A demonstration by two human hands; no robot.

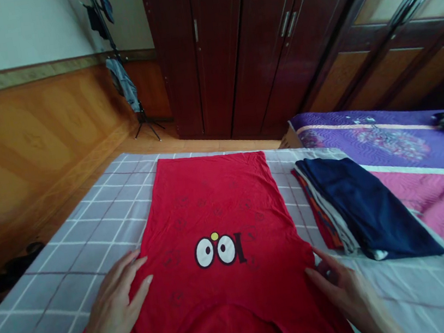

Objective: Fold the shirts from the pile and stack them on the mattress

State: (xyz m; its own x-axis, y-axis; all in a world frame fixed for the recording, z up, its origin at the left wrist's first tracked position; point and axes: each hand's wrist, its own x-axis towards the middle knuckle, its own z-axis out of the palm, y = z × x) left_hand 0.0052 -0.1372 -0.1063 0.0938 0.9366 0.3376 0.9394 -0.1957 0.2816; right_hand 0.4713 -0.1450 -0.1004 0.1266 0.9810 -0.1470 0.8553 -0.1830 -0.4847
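A red T-shirt (pixel 214 200) lies spread flat on the grey checked cloth, its collar and white label nearest me and its hem at the far side. Two cartoon eyes and dark lettering are printed on it. My left hand (pixel 119 302) rests on the shirt's left side near the sleeve, fingers apart. On the right edge, by the other sleeve, my right hand (pixel 342 287) touches the fabric with thumb and fingers apart. Neither hand is closed on the cloth.
Folded clothes (pixel 367 201), dark blue on top, are stacked to the right. Beyond them is a bed with a purple and pink cover (pixel 401 147). A dark red wardrobe (pixel 226 50) stands behind, and a coat stand (pixel 140 112) at the back left.
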